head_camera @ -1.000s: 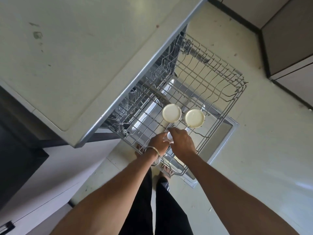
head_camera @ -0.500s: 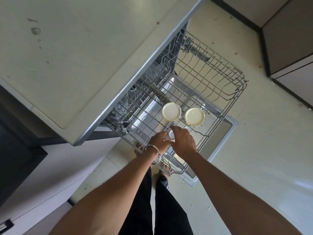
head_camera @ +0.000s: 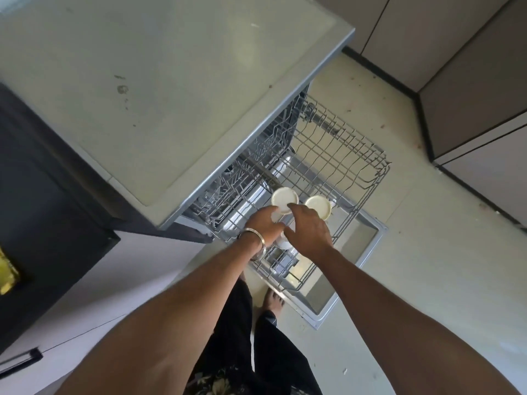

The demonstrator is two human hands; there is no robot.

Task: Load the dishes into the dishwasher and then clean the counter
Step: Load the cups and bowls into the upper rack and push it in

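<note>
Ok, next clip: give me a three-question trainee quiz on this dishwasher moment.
1. True or false: the pulled-out upper rack already holds two cream round dishes.
2. Which hand wears the metal bangle? A) left B) right
3. Fill in: the right hand reaches its fingers toward the near edge of the left-hand ____.

Key
1. True: one cream dish sits beside a second cream dish on the wires.
2. A: the bangle is on the wrist of the left hand.
3. Dish.
</note>
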